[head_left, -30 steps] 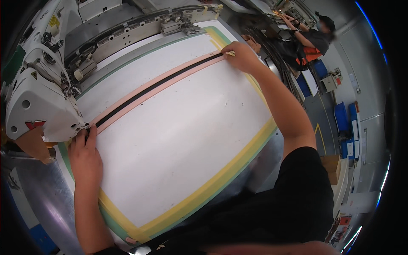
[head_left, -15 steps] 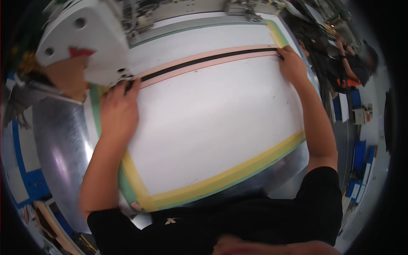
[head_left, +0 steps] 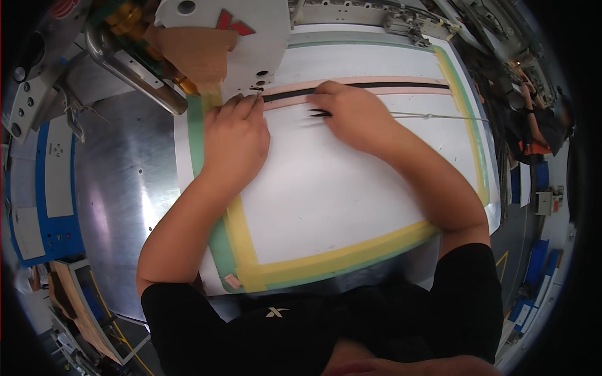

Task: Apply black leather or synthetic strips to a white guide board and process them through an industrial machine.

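Note:
A narrow black strip (head_left: 401, 84) lies along a pink-edged band (head_left: 288, 100) that crosses a white panel (head_left: 338, 182). At the strip's left end, close under the machine head, my left hand (head_left: 238, 128) presses it with curled fingers held together; the fingertips are partly hidden. My right hand (head_left: 357, 116) is closed above the strip, left of its middle. From that fist stick out the dark, pointed twin tips of a small tool (head_left: 320, 113), blurred by motion, its body hidden in the palm. A thin pale cord (head_left: 439, 116) with a knot runs rightward from behind this hand.
A white machine head (head_left: 263, 37) with a brown cover flap (head_left: 194, 53) overhangs the upper left, beside a bent metal tube (head_left: 135, 72). Yellow tape (head_left: 338, 254) and green tape border the panel. Bare sheet metal (head_left: 125, 182) lies left. Another person (head_left: 542, 125) works at the far right.
My right hand has left the strip's right end and moved left towards my left hand, now with the pointed tool. The cord has come into view. My left hand remains at the strip's left end.

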`<state>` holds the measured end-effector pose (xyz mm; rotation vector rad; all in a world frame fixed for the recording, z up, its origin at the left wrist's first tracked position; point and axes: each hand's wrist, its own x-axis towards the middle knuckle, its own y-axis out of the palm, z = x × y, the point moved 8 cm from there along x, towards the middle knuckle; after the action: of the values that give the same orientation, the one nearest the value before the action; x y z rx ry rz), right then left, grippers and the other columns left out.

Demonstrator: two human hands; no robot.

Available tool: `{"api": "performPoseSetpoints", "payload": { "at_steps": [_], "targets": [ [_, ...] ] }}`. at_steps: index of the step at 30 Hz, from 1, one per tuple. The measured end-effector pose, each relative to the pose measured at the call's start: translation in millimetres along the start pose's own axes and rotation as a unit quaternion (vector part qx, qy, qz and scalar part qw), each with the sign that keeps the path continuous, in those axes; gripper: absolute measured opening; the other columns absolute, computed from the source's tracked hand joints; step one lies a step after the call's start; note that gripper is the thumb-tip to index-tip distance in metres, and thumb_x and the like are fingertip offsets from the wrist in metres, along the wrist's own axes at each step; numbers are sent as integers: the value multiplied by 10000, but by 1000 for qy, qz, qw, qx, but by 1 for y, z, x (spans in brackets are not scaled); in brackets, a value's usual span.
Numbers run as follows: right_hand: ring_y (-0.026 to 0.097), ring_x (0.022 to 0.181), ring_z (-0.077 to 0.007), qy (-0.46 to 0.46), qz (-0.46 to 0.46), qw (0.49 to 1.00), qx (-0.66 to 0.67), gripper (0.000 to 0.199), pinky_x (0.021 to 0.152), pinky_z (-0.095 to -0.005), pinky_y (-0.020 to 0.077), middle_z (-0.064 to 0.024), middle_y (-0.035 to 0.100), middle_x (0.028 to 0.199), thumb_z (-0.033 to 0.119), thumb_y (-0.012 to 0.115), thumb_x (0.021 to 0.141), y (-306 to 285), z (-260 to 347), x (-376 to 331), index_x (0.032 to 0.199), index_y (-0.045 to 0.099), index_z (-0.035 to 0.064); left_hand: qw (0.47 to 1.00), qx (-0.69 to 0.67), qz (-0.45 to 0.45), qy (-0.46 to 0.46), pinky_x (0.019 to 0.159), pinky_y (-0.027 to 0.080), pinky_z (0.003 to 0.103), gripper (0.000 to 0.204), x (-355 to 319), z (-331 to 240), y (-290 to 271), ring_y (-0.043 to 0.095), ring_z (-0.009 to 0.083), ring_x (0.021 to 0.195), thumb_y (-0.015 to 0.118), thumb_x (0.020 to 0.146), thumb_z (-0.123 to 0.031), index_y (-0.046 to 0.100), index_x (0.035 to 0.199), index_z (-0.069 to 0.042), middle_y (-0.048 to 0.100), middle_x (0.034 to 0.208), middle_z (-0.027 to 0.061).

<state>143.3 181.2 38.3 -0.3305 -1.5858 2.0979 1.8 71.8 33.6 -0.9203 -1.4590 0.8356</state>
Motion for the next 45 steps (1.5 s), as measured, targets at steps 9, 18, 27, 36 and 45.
{"api": "performPoseSetpoints", "payload": {
  "at_steps": [9,18,27,36,45],
  "targets": [
    [713,856,-337,-53,10,998,-31,431,707,-439,581,-108,668,1183,11,556,880,21,28,19,1297,667,10,999,44,15,17,991,461,462,383,3,-11,-4,643,274,1132,719,863,-140,706,1221,-6,705,1223,90],
    [712,878,-322,-57,30,998,-24,424,711,-420,586,-108,655,1156,16,557,894,25,21,24,1305,662,11,999,45,3,25,953,474,472,348,-2,-9,-3,653,311,1074,740,844,-151,713,1167,-22,711,1180,110],
    [718,899,-291,-112,-39,993,-10,166,701,-409,595,-103,643,1065,29,605,890,21,26,20,1022,697,-11,1000,27,-4,2,990,481,470,477,1,-6,-1,642,342,1134,741,876,-262,668,1269,-1,674,1267,165],
    [714,925,-310,-90,12,996,-14,356,722,-422,595,-97,637,1174,16,580,889,30,25,23,1234,666,6,998,42,56,-5,999,482,474,562,1,-2,8,640,329,1183,718,919,-337,643,1353,13,663,1319,157],
    [718,923,-308,-84,16,996,-33,335,719,-419,599,-92,641,1222,22,578,896,31,24,21,1219,667,7,998,13,63,-6,1020,476,476,542,5,-4,7,635,355,1202,701,939,-295,628,1354,46,648,1338,201]
  ]
}}
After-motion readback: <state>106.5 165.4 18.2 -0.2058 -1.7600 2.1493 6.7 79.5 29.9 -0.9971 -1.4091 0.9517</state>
